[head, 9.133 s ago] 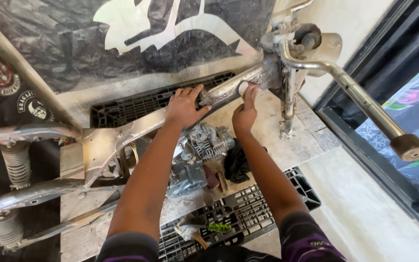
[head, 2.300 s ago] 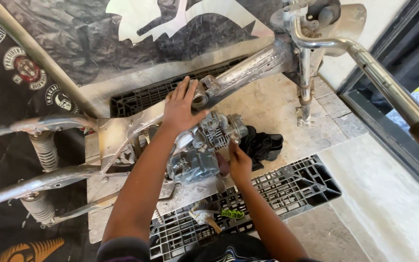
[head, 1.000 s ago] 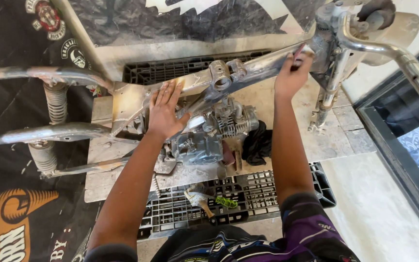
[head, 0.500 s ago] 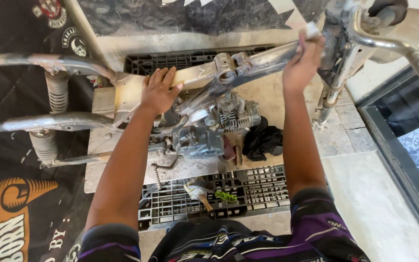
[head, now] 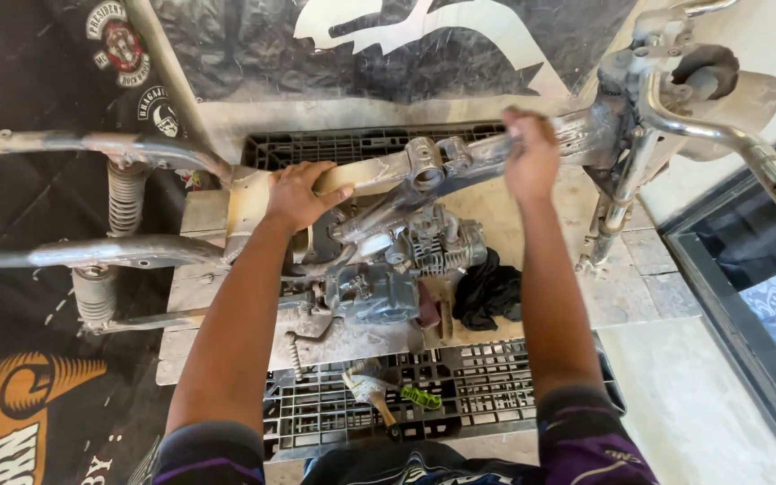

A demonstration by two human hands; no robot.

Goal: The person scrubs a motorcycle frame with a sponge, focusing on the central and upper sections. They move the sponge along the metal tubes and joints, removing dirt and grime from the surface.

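Black banners back a stone slab (head: 639, 278) at centre frame. Left hand (head: 303, 193) and right hand (head: 532, 157) both curl closed around the scuffed, bare-metal motorcycle frame (head: 388, 171) above the engine (head: 397, 265).

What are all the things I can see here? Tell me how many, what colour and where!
Motorbike frame: one, silver-grey, lying across the middle.
Engine: one, grey metal, under the frame.
Shock springs: two, grey, at the left.
Handlebar: one, shiny silver, top right.
Black cloth: one, right of the engine.
Plastic crates: two, black, one near the person, one behind the frame.
Brush: one, pale, on the near crate.
Small green thing: one, beside the brush.
Banner: black with pictures, on the floor at left.
Left hand: gripping the frame.
Right hand: gripping the frame nearer the handlebar.
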